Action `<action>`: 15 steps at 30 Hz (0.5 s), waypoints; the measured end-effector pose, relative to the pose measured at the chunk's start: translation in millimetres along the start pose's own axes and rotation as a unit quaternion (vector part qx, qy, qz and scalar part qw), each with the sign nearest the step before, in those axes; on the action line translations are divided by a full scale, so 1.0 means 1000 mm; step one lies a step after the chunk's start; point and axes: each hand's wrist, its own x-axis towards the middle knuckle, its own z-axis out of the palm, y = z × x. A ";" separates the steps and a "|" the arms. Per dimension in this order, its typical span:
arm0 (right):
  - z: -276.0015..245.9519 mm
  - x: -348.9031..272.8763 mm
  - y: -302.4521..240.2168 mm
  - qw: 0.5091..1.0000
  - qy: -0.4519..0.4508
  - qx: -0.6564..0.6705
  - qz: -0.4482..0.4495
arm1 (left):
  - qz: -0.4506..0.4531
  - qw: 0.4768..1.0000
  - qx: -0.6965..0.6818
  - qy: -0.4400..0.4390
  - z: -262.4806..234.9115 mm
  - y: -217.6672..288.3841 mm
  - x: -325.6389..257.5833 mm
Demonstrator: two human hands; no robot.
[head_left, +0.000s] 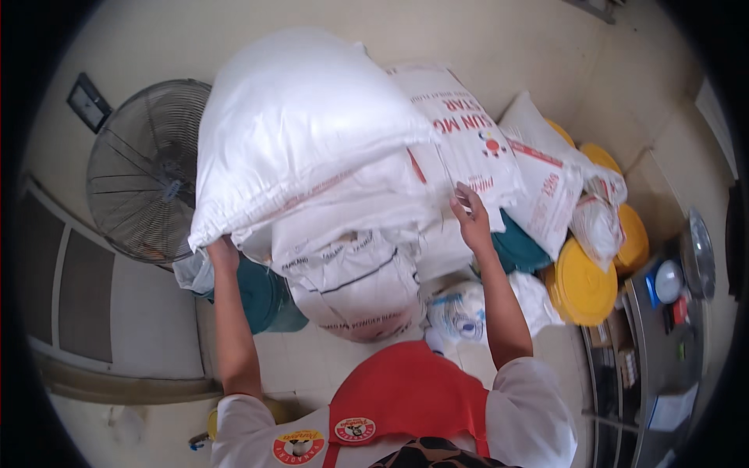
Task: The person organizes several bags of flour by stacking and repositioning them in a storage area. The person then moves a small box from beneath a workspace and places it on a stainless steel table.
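Observation:
A big, full white sack [304,117] lies on top of a pile of other sacks. My left hand [223,253] is at its lower left corner, closed on the edge, with most of the fingers hidden behind the sack. My right hand [471,217] is raised right of the pile, fingers apart and holding nothing. It is nearest to a printed white flour sack [468,136], in front of its lower edge. Beneath the big sack are flatter white sacks [343,210] and a bulging white sack with dark print [351,288].
A round wire fan [148,171] stands at the left by the wall. Green tubs [265,300] flank the pile. At the right are another printed sack [538,171], yellow lidded buckets [581,285] and a metal shelf [655,335]. Plastic bags [468,312] lie on the floor.

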 end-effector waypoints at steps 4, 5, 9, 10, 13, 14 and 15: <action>0.013 0.068 -0.082 0.977 -0.104 0.170 -0.071 | -0.118 0.976 -0.170 0.069 0.075 0.042 0.022; 0.014 0.080 -0.104 0.961 -0.132 0.227 -0.089 | -0.113 0.978 -0.163 0.061 0.086 0.049 0.024; 0.032 0.108 -0.147 0.948 -0.163 0.178 -0.210 | -0.072 0.992 -0.095 0.031 0.112 0.073 0.022; 0.034 0.112 -0.153 0.946 -0.159 0.136 -0.246 | -0.064 0.994 -0.079 0.026 0.117 0.077 0.021; 0.037 0.106 -0.175 0.965 -0.116 0.085 -0.221 | -0.039 0.999 -0.032 0.013 0.121 0.087 0.016; 0.039 0.101 -0.179 0.974 -0.095 0.078 -0.190 | -0.032 0.999 -0.019 0.008 0.122 0.089 0.015; 0.046 0.101 -0.174 0.972 -0.085 0.139 -0.168 | -0.026 1.000 -0.009 0.002 0.125 0.092 0.015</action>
